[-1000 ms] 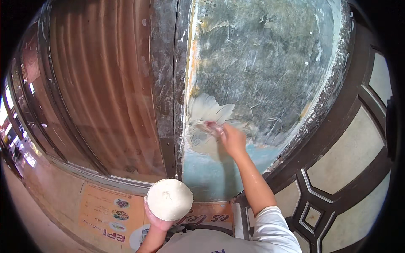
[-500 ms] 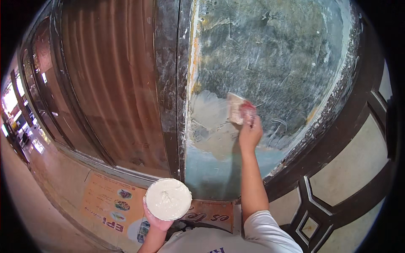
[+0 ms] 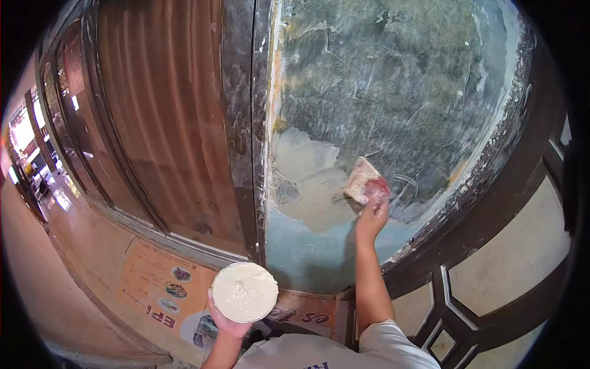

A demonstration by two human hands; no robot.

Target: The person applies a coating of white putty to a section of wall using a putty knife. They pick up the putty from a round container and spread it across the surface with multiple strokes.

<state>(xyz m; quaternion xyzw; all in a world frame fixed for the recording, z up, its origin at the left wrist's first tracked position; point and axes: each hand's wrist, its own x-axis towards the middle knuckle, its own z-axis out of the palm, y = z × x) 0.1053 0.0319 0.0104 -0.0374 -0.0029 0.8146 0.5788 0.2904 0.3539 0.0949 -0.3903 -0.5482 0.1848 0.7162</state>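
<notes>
My left hand is wrapped round the side of a round tub of creamy white putty, held level low in front of my body. My right hand grips a putty spreader by its red part, and its wide, putty-coated blade is tilted at the wall. Whether the blade edge touches the surface I cannot tell. Behind it stands a patchy grey-green wall panel. To the left of the spreader, a smeared pale patch of putty covers the panel's lower left, above a light blue strip.
A dark wooden post and a brown curtained window border the panel on the left. Dark framework with pale insets curves along the right. An orange printed banner lies on the floor below.
My right hand has moved down and slightly right with the spreader, whose blade has turned. The tub in my left hand stays almost in place. The view has shifted a little.
</notes>
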